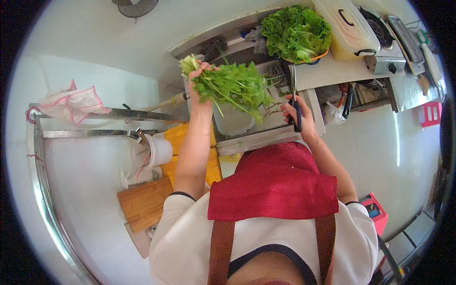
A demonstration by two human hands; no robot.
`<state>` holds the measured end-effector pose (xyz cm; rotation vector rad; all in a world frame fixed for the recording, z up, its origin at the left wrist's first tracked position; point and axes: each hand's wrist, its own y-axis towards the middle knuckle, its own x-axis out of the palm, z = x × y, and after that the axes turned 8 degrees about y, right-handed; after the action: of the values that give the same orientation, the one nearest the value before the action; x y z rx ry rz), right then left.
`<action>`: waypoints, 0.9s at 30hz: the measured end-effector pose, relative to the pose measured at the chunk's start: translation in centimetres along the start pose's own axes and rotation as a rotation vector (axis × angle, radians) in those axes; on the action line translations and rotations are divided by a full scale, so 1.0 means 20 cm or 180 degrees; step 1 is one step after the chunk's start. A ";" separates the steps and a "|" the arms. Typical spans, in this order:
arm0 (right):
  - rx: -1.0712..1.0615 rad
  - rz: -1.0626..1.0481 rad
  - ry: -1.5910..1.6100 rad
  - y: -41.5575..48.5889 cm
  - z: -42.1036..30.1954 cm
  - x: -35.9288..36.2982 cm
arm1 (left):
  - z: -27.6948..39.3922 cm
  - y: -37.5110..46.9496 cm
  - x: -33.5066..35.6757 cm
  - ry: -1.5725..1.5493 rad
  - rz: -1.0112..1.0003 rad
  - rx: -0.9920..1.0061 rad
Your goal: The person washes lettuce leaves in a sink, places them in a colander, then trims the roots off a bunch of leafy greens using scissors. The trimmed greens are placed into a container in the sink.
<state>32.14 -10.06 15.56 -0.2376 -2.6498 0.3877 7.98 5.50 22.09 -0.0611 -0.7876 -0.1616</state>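
My left hand is closed around a bunch of leafy green herbs, the pale cut stems sticking up beyond the fingers and the leaves spreading to the right. Scissors with black handles are in my right hand, blades pointing away from me. Thin brownish roots or stems lie between the hands, beside the scissors. Below the herbs a clear plastic container sits in the sink area; the leaves partly hide it.
Lettuce fills an orange-rimmed basket on the counter. To its right stand a lidded plastic box and a gas stove. A white bucket, yellow crates and a wooden cutting board are at lower left.
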 end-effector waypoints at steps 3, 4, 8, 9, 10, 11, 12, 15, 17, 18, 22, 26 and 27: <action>0.0157 -0.0266 0.0041 -0.05 -0.04 0.00 | 0.05 0.02 -0.08 -0.0664 0.0060 0.0166; 0.0248 -0.0364 0.0066 -0.07 -0.06 0.01 | 0.06 0.01 -0.08 -0.0910 0.0201 0.0195; 0.0420 -0.0889 -0.0065 -0.12 -0.13 0.04 | 0.07 0.04 -0.22 -0.0585 0.0941 0.0552; 0.0452 -0.1000 -0.0045 -0.12 -0.14 0.05 | 0.07 0.03 -0.22 -0.0578 0.1197 0.0512; 0.0482 -0.1111 -0.0025 -0.13 -0.15 0.06 | 0.07 0.02 -0.20 -0.0289 0.1221 0.0517; 0.0512 -0.1221 -0.0006 -0.14 -0.16 0.07 | 0.07 0.03 -0.21 -0.0269 0.1262 0.0529; 0.0485 -0.1308 0.0012 -0.15 -0.17 0.08 | 0.06 0.03 -0.23 -0.0247 0.1307 0.0538; 0.0825 -0.1606 0.0013 -0.16 -0.26 0.14 | 0.03 0.03 -0.25 -0.0197 0.1286 0.0388; 0.1001 -0.1628 0.0155 -0.17 -0.30 0.20 | 0.01 0.01 -0.23 -0.0158 0.1263 0.0312; 0.1069 -0.1606 0.0270 -0.16 -0.31 0.23 | 0.00 -0.01 -0.16 -0.0135 0.1275 0.0315; 0.1268 -0.1486 0.0417 -0.15 -0.31 0.30 | -0.03 -0.01 -0.09 -0.0520 0.0975 0.0281; 0.1403 -0.1427 0.0644 -0.13 -0.29 0.32 | -0.04 -0.01 -0.03 -0.0418 0.0922 0.0350; 0.1435 -0.1403 0.0770 -0.13 -0.27 0.32 | -0.04 -0.02 0.01 -0.0426 0.0880 0.0354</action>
<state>28.74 -9.75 23.63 0.4080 -2.2190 0.7325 8.57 5.04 21.62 -0.0756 -0.9117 0.1496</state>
